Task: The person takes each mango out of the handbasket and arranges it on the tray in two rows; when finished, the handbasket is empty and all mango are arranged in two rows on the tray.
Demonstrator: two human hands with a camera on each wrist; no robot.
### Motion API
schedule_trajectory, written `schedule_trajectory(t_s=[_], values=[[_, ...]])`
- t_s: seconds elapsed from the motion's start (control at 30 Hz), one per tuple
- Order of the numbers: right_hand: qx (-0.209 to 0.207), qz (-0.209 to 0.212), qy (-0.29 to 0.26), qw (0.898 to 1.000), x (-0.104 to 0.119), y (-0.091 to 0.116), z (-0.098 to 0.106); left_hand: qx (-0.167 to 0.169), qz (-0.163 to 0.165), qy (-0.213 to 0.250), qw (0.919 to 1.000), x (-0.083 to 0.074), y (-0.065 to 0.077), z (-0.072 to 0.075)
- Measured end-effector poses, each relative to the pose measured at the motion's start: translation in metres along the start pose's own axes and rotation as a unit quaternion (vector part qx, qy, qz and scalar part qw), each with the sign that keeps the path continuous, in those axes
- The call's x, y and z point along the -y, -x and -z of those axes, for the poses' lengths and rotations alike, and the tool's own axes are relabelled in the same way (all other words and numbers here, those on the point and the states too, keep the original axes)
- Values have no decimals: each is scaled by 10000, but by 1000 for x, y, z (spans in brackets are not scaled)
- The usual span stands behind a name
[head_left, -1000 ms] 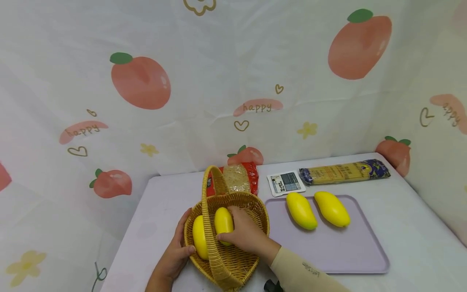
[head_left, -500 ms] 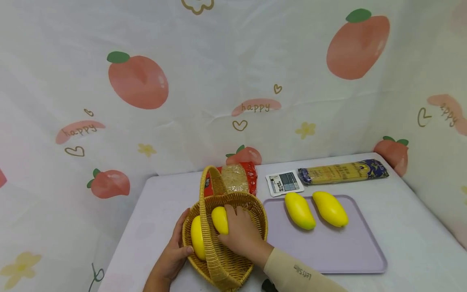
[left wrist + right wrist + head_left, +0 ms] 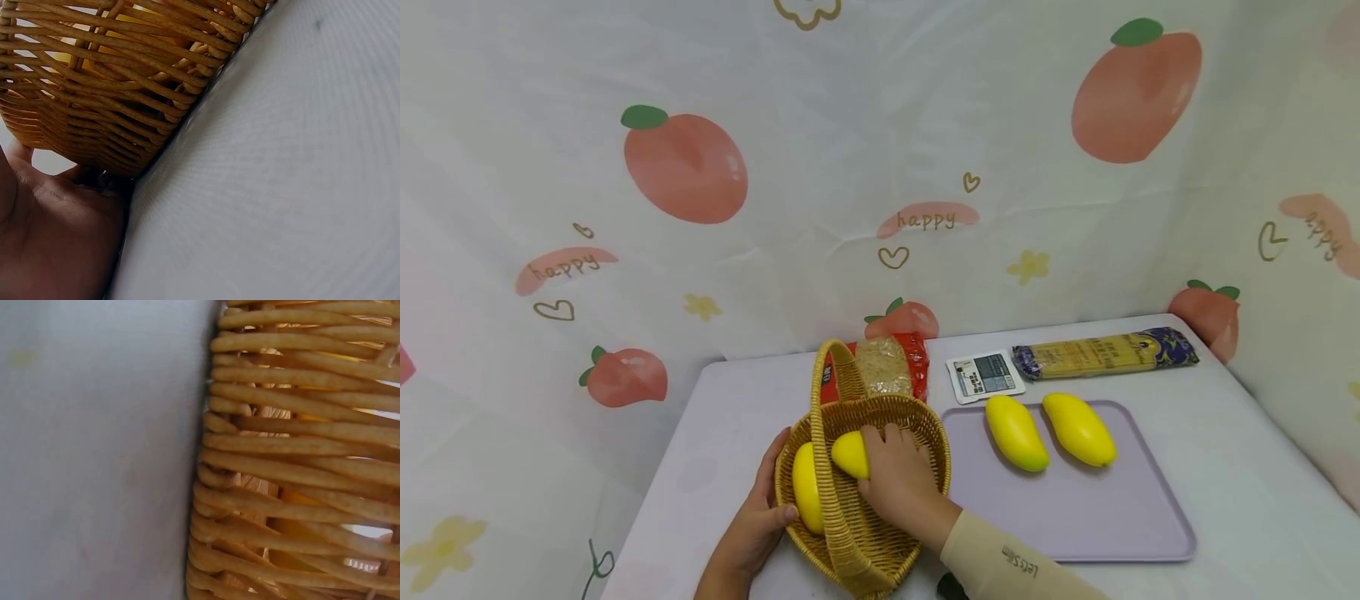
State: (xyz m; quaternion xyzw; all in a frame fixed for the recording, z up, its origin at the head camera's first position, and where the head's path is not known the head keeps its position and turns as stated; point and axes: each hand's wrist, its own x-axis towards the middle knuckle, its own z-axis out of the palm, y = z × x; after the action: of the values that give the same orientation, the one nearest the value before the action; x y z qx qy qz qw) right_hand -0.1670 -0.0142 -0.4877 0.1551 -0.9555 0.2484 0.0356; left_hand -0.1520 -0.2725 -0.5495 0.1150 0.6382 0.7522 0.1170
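Observation:
A wicker basket (image 3: 880, 537) with a tall arched handle stands on the table. My left hand (image 3: 752, 529) grips its left side, thumb over the rim and fingers along the outer wall. Inside, one yellow mango (image 3: 806, 490) lies at the left, partly behind the handle. My right hand (image 3: 901, 477) reaches into the basket and holds a second mango (image 3: 850, 455), covering much of it. In the left wrist view the woven wall (image 3: 106, 87) rises beside the palm. The right wrist view shows mostly wicker (image 3: 294, 450), with yellow glimpsed through the gaps.
Two mangoes (image 3: 1017, 433) (image 3: 1079, 429) lie on a lilac tray (image 3: 1120, 517) right of the basket. Behind are a red-edged clear food bag (image 3: 887, 367), a flat white packet (image 3: 985, 377) and a long noodle pack (image 3: 1101, 354). A printed cloth hangs behind the table.
In the basket, my right hand has shifted its grip over the mango and turned it, so its left end points more sideways. My left hand stays on the basket.

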Motion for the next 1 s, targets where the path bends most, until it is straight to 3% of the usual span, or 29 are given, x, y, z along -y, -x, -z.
schedule_trajectory(t_s=[0.27, 0.57, 1.0], values=[[39, 186, -90, 9998, -1, 0, 2, -60, 56, -32, 10000, -1, 0, -1], [330, 221, -821, 9958, -8, -2, 12, -92, 77, -57, 9999, -1, 0, -1], [438, 499, -2288, 9712, -24, 12, 49, -121, 91, -49, 9999, 1, -1, 0]])
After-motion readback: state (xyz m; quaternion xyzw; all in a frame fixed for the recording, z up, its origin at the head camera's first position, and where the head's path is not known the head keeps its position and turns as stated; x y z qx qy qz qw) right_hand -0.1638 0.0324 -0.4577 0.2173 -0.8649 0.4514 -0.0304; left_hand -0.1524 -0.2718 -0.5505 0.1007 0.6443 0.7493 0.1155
